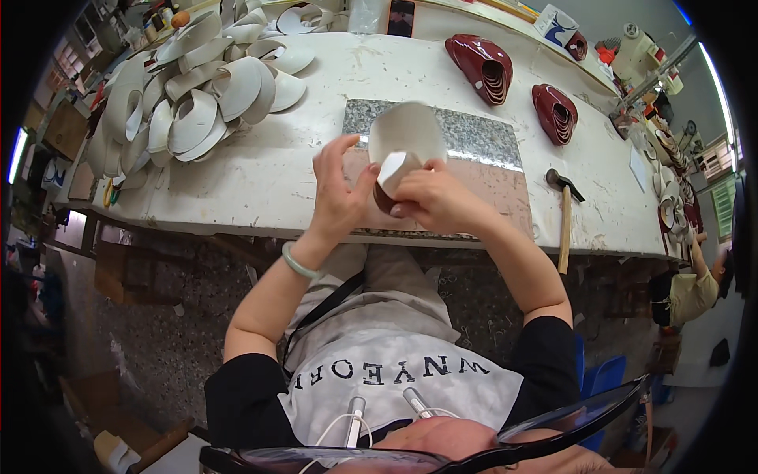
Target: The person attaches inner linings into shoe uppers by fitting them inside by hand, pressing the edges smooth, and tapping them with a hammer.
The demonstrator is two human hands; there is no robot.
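Observation:
A shoe upper (408, 133) with a pale lining is raised over the stone slab (485, 146) at the table's near edge. Some dark red outer surface shows at its lower end. My right hand (436, 197) grips the upper's near edge, thumb and fingers closed on it. At the left side, my left hand (339, 186) has its thumb against the upper while its index finger stands apart; its other fingers are partly hidden. Whether a small tool is between the hands I cannot make out.
Many pale shoe uppers (193, 118) are heaped at the left. Two stacks of glossy dark red uppers, one farther back (482, 67) and one nearer (554, 113), stand right of the slab. A hammer (565, 217) lies at the right. A phone (401, 17) is at the back.

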